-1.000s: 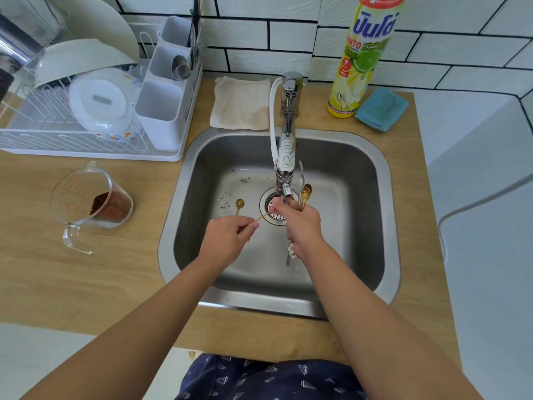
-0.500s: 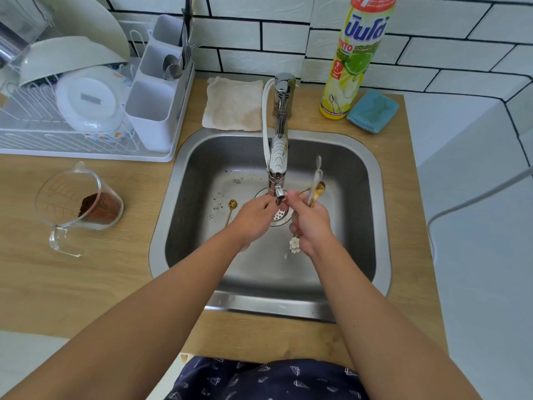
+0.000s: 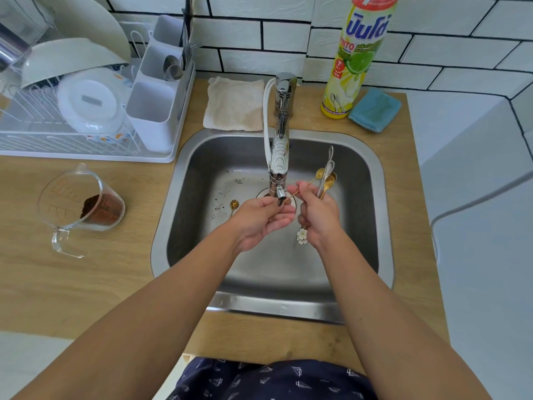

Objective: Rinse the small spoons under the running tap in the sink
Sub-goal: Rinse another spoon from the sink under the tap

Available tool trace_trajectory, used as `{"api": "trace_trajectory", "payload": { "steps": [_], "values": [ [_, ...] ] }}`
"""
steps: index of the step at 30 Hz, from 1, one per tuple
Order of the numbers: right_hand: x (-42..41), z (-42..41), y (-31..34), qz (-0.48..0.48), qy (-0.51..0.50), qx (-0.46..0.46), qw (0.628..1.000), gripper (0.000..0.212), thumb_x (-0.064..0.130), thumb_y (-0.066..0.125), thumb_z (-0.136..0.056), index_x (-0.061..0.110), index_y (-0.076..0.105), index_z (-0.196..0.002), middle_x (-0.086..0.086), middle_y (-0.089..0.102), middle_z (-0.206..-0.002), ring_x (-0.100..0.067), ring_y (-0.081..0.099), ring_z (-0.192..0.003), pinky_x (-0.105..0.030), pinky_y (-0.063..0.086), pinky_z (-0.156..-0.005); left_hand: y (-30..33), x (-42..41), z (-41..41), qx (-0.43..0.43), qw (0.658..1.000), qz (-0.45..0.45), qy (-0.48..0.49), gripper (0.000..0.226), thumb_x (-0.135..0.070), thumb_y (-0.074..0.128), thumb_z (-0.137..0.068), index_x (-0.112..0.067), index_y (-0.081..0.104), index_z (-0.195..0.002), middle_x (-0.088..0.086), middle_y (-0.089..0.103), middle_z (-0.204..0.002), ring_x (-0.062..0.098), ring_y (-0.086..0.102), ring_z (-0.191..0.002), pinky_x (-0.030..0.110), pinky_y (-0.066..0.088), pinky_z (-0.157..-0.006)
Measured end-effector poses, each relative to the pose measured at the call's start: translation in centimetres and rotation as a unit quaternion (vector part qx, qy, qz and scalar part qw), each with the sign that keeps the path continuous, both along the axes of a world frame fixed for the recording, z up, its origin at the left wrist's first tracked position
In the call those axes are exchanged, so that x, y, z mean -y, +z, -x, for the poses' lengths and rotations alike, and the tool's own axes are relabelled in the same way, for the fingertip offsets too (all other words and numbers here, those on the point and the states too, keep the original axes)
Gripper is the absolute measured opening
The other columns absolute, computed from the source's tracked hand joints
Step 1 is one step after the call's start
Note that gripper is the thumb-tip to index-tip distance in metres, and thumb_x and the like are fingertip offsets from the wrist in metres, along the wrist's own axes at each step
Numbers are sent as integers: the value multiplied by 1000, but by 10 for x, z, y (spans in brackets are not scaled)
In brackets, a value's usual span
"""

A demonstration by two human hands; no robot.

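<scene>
My right hand grips a bundle of small spoons, gold and silver bowls pointing up and away, a white flower handle end hanging below the fist. Its thumb and forefinger also pinch the thin handle of one more gold spoon. My left hand sits right under the tap nozzle and pinches the other end of that handle between thumb and fingers. Another gold spoon lies on the sink floor, left of the drain. I cannot make out a water stream.
A dish rack with bowls and a white cutlery holder stands at the back left. A glass measuring jug with brown powder sits left of the sink. Behind the sink lie a beige cloth, a dish-soap bottle and a blue sponge.
My left hand carried the gold spoon from the left side of the sink to under the nozzle. The spoon's bowl now rests against the bundle, and my right thumb and forefinger have taken its handle.
</scene>
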State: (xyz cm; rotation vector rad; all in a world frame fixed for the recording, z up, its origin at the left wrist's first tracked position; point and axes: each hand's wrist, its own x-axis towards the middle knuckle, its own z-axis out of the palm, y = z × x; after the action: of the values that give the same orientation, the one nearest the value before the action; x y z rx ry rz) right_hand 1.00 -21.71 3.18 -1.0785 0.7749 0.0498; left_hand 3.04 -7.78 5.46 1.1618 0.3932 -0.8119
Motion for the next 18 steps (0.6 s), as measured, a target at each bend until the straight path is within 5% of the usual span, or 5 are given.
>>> {"api": "trace_trajectory", "payload": {
  "steps": [5, 10, 13, 18],
  "values": [
    [-9, 6, 10, 16, 48, 21, 998, 23, 20, 64, -102, 14, 71, -82, 11, 60, -47, -1, 38, -31, -17, 28, -33, -4, 3, -4, -4, 992, -117, 44, 7, -13, 63, -97, -7, 66, -94, -6, 55, -50, 3, 41, -34, 15, 33, -33],
    [-9, 6, 9, 54, 60, -8, 997, 41, 23, 67, -100, 27, 77, -60, 13, 53, -44, -3, 31, -34, -20, 25, -35, -7, -1, 0, 51, 990, -130, 8, 24, -10, 52, -100, -14, 63, -80, -5, 49, -64, 5, 36, -46, 18, 29, -43],
    [-8, 4, 8, 72, 66, -38, 994, 31, 23, 72, -96, 21, 77, -65, 3, 56, -52, -9, 26, -39, -22, 24, -38, -8, -5, 1, 108, 974, -199, -23, 29, -15, 52, -99, -19, 66, -74, -8, 47, -61, 8, 34, -54, 22, 29, -50],
    [-7, 1, 14, 41, 73, -12, 996, 22, 19, 63, -102, 14, 72, -83, 15, 58, -44, -2, 33, -32, -16, 27, -34, -5, -14, -4, -3, 995, -89, -47, 22, -18, 53, -101, -3, 69, -100, -3, 56, -62, 6, 41, -46, 17, 31, -41]
  ]
}}
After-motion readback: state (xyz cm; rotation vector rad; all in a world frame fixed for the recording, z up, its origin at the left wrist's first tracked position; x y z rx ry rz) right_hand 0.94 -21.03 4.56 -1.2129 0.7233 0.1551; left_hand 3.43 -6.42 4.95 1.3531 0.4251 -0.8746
